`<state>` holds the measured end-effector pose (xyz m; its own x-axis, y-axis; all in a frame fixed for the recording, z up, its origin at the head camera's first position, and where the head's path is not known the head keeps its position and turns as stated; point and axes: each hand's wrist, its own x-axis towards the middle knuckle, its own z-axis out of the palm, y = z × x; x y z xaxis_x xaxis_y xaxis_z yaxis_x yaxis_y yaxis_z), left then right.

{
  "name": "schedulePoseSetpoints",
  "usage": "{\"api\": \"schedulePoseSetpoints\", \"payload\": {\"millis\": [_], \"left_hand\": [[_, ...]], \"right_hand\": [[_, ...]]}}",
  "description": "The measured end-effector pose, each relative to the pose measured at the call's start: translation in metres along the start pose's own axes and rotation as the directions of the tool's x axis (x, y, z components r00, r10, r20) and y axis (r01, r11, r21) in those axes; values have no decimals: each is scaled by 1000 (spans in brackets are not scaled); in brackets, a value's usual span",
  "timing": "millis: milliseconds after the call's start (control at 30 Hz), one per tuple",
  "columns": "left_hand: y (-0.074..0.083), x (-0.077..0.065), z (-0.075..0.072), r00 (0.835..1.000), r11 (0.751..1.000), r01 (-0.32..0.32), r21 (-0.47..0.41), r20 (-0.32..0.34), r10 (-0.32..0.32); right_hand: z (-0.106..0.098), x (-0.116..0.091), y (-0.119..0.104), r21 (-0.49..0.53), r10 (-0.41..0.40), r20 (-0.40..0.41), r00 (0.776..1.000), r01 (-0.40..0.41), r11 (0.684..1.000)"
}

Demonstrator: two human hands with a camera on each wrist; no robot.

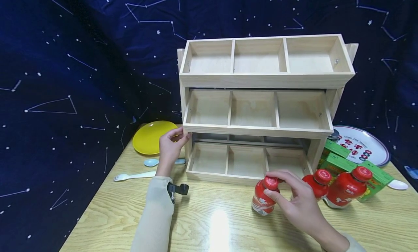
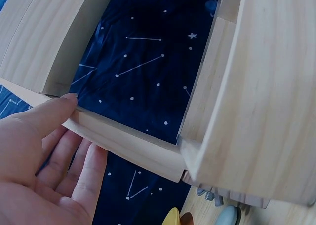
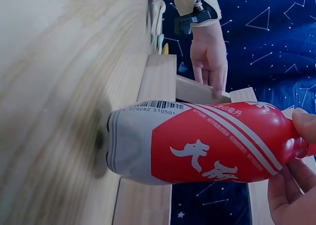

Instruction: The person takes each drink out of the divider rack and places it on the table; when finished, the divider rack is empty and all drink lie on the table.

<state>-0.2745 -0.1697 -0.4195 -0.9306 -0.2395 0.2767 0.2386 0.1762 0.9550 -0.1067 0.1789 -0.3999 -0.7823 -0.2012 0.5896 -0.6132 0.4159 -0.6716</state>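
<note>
My right hand (image 1: 298, 205) grips a red and white bottle (image 1: 263, 199) near its cap, thumb on one side and fingers on the other. The right wrist view shows printed lettering and a barcode on this bottle (image 3: 212, 146). Its base is close to the tabletop; whether it touches, I cannot tell. In front of it stands a three-tier wooden rack (image 1: 267, 80), each tier split into three compartments with nothing in them. My left hand (image 1: 170, 145) holds the rack's left upright; in the left wrist view the thumb of this hand (image 2: 54, 161) lies on the wooden side bar (image 2: 123, 136).
Two more red bottles (image 1: 347, 188) stand at the right, beside green boxes (image 1: 339, 163), a white plate with lettering (image 1: 375, 143) and a white spoon (image 1: 397, 185). At the left lie a yellow plate (image 1: 148, 137), a light-blue spoon (image 1: 151, 162) and a white fork (image 1: 134, 176).
</note>
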Motion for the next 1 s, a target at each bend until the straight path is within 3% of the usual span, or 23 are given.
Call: {"api": "schedulePoseSetpoints", "payload": {"millis": [433, 833, 1000], "left_hand": [[2, -2, -1, 1000, 1000, 12, 18, -1, -12], [7, -6, -5, 999, 998, 29, 62, -16, -28], [9, -9, -8, 1000, 994, 0, 109, -8, 1]], "right_hand": [[-6, -8, 3, -61, 114, 68, 991, -110, 992], [-12, 0, 3, -102, 93, 134, 987, -80, 992], [-20, 7, -3, -66, 75, 132, 988, -66, 996]]}}
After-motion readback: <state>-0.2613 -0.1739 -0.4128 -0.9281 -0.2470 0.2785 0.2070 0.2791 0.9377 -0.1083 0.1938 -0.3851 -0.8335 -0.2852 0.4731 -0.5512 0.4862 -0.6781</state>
